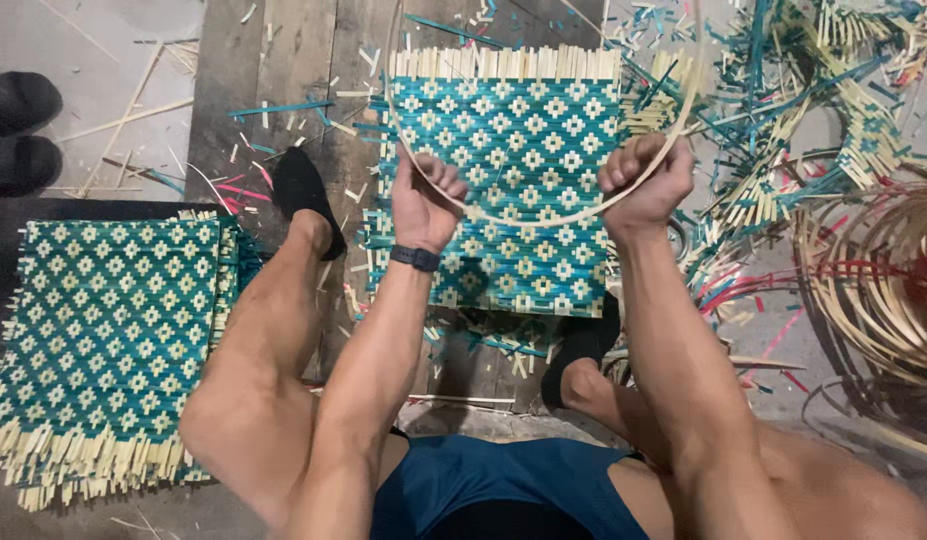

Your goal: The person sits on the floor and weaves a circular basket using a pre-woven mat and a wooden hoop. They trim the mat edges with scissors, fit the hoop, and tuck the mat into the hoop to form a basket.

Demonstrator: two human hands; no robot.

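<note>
A thin pale bamboo strip (529, 218) is bent into a hoop above a woven teal-and-cream mat (504, 130) lying on the wooden floor. My left hand (424, 205) grips the strip's left side, a dark band on that wrist. My right hand (646, 180) is closed around the strip's right side. Both hands hover over the mat, between my knees. The hoop's far part runs out of the top of the view.
A stack of similar woven mats (104, 330) lies at the left. Coiled bamboo hoops (884, 290) and a heap of teal and cream offcuts (784, 90) sit at the right. My black-socked feet (306, 190) rest on the planks. Someone's dark shoes (19, 130) are at far left.
</note>
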